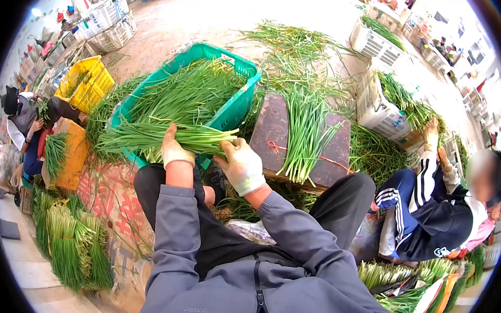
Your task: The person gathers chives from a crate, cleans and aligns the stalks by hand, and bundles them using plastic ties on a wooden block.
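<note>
A bunch of long green stalks [144, 136] lies across my two hands, over the near edge of the green basket [243, 108]. My left hand [176, 150], in a pale glove, is wrapped round the middle of the bunch with the thumb up. At the pale cut ends, my right hand [242, 166], gloved too, has its fingers pinched on the stalks. To the right, a pile of stalks [307, 131] rests on a dark board [270, 129], over a thin red tie [275, 147].
A co-worker [446, 206] sits at the right beside a white crate [377, 109]. Another person [23, 122] sits at the left, near a yellow crate [98, 83]. Tied bundles [76, 243] stand at lower left. Loose stalks [290, 42] cover the floor beyond the board.
</note>
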Motion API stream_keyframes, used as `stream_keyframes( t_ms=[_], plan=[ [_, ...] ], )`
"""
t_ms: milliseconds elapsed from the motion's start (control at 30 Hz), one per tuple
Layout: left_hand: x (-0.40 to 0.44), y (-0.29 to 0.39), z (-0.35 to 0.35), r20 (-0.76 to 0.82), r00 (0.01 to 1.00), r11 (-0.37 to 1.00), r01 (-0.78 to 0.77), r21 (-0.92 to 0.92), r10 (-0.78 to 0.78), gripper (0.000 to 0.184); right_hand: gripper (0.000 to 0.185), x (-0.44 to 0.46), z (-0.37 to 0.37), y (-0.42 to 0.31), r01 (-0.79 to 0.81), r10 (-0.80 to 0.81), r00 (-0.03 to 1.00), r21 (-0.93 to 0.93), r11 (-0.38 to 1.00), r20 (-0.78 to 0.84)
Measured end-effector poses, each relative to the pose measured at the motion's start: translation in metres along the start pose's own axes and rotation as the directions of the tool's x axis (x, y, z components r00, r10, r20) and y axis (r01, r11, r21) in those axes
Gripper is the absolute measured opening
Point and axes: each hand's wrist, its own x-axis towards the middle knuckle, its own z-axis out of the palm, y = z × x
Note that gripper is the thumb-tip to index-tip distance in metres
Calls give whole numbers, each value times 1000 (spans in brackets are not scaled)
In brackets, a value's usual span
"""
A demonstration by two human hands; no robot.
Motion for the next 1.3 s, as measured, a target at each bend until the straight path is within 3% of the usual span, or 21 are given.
stream_keyframes(
  t_ms=[67, 367, 433, 567, 633, 733, 800, 867, 933, 967, 1000, 1033, 1067, 1100, 1133, 1200, 1300],
  plan=[
    [1, -1, 2, -16, 1000, 1000, -17, 12, 18, 26, 33, 5, 0, 1, -38, 39, 999, -37, 999, 37],
    [3, 1, -1, -5, 1000, 1000, -9, 11, 9, 23, 21, 13, 5, 16, 139, -135, 987, -50, 989, 83],
    [2, 0, 0, -16, 1000, 1000, 7, 27, -7, 22, 10, 15, 3, 15, 212, -211, 975, -11, 977, 75],
    [3, 1, 2, -56, 998, 999, 26, 29, -25, 23, 16, 16, 3, 21, 187, -179, 968, -33, 982, 175],
    [5, 7, 2, -65, 998, 999, 12, 37, -10, 25, 7, 11, 0, 27, 190, -198, 969, 66, 980, 151],
    [9, 28, 3, -78, 995, 997, -63, 33, 65, 29, 11, -13, -16, 46, 136, -163, 968, 143, 980, 193],
    [11, 42, 0, -108, 988, 993, -110, 38, 113, 33, 11, -48, -17, 65, 96, -91, 850, 18, 995, 519],
    [15, 46, -4, -9, 993, 993, -117, -17, 117, 34, 18, -99, 2, 105, 265, 9, 456, -146, 953, 890],
    [15, 43, 0, -13, 992, 992, -128, 0, 128, 36, 21, -96, -12, 96, 189, 117, 184, -152, 970, 976],
    [16, 38, -1, 3, 988, 988, -155, 19, 155, 35, 23, -94, -17, 85, 63, 10, 574, -57, 996, 819],
    [12, 32, -6, 6, 983, 982, -181, 44, 181, 35, 24, -77, -21, 64, -11, 12, 762, -5, 1000, 648],
    [1, 28, 2, -65, 988, 989, -138, 48, 141, 34, 27, -61, -15, 52, -16, -15, 875, 59, 998, 484],
    [0, 22, 5, -55, 988, 989, -141, 54, 144, 34, 30, -42, -15, 34, -28, -14, 940, 119, 993, 342],
    [1, 16, 5, -58, 993, 994, -95, 57, 99, 33, 30, -19, -20, 14, -28, -12, 950, 126, 992, 312],
    [2, 9, 6, -59, 997, 997, -49, 59, 53, 32, 31, -6, -13, 5, 56, -86, 979, 162, 985, 183],
    [0, -5, 6, 4, 997, 993, -81, 83, 80, 30, 26, 13, 2, -1, 178, -192, 965, 88, 980, 177],
    [-8, -15, 10, -102, 993, 993, -41, 111, 53, 29, 20, 20, 12, 5, 160, -154, 959, -7, 987, 236]
  ],
)
